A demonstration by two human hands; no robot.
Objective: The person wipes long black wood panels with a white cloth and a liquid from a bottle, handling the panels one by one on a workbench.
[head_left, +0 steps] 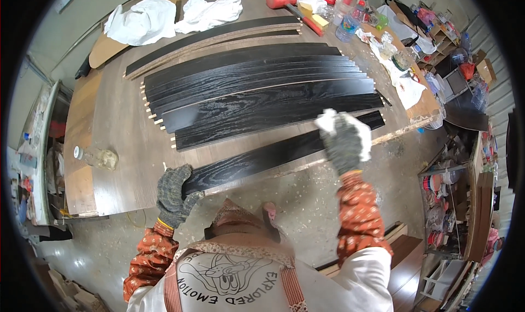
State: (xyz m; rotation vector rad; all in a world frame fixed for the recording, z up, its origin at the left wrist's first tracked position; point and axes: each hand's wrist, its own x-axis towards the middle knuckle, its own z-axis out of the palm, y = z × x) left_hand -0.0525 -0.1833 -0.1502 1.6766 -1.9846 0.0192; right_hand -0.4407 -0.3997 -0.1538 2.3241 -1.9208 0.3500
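Note:
A long black wood-grained board lies along the near edge of the table. At its left end my left hand, in a grey knit glove, is closed around the board. My right hand, gloved alike and blurred by motion, has a white cloth bunched in it over the board's right part. Just beyond, several more black boards lie side by side, with pale dowels sticking out of their ends. Farther back sits a small stack of black boards with bare wood edges.
A red-headed mallet, white rags and a plastic bottle occupy the table's far side. At the left a glass jar lies on its side. A cluttered shelf stands to the right of the table.

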